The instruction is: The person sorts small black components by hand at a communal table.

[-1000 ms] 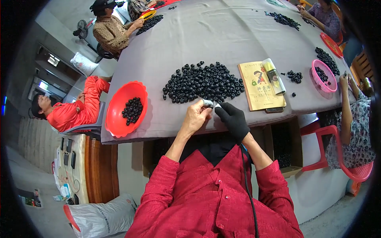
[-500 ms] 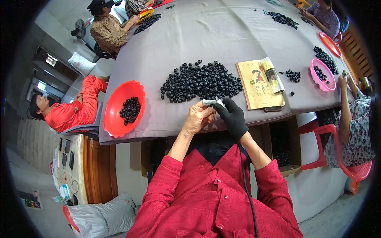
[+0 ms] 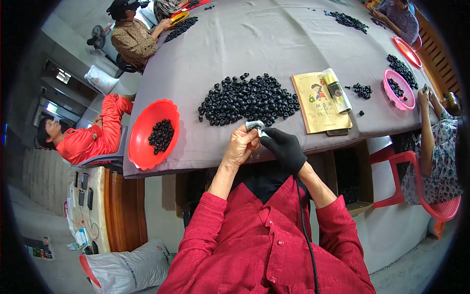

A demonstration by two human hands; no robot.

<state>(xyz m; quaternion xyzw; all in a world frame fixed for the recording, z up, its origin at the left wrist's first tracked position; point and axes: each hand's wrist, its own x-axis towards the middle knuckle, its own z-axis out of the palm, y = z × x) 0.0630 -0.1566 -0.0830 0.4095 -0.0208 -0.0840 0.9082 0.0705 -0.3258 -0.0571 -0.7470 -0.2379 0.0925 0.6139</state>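
Observation:
Close to the table's near edge, my two hands meet fingertip to fingertip. My left hand (image 3: 240,147) is bare apart from a grey wrapping (image 3: 254,125) around a fingertip, and its fingers are pinched together. A black glove covers my right hand (image 3: 286,151), whose fingers are closed too. A small white piece (image 3: 262,133) shows between the fingertips; its kind, and anything else pinched there, cannot be made out. Just beyond lies a heap of small black ring-like parts (image 3: 247,100). To the left, a red scalloped basin (image 3: 139,139) holds more of them.
A yellow booklet (image 3: 316,115) lies right of the heap, with a rolled sheet on it and a phone (image 3: 338,132) partly beneath. Farther right stands a pink basket (image 3: 401,100). A black cable (image 3: 306,220) hangs from my right wrist. Other people sit around the grey-covered table (image 3: 235,44).
My right hand has tipped lower, its gloved fingertips coming down beside my left fingertips. The white piece, which pointed upward before, now shows lower between them.

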